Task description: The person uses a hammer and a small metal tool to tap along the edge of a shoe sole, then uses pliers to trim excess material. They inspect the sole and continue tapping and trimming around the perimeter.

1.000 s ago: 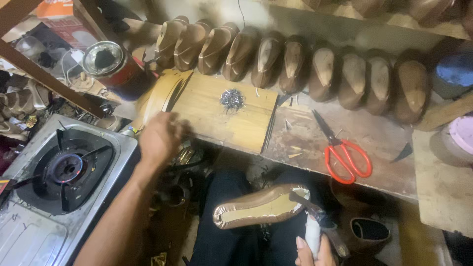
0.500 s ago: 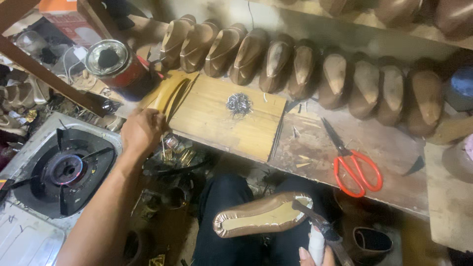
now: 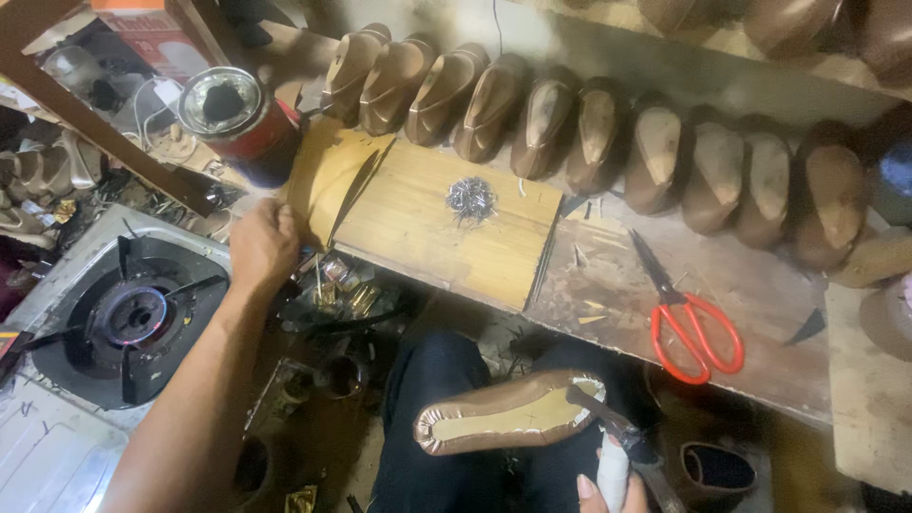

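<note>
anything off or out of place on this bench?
Mostly tidy: the shoe forms stand in an even row. Two oddities: a loose heap of small nails sits uncontained on the wooden board, and the red-handled scissors lie open on the worn benchtop among scattered scraps. The burner beside the left hand appears lit.
</note>
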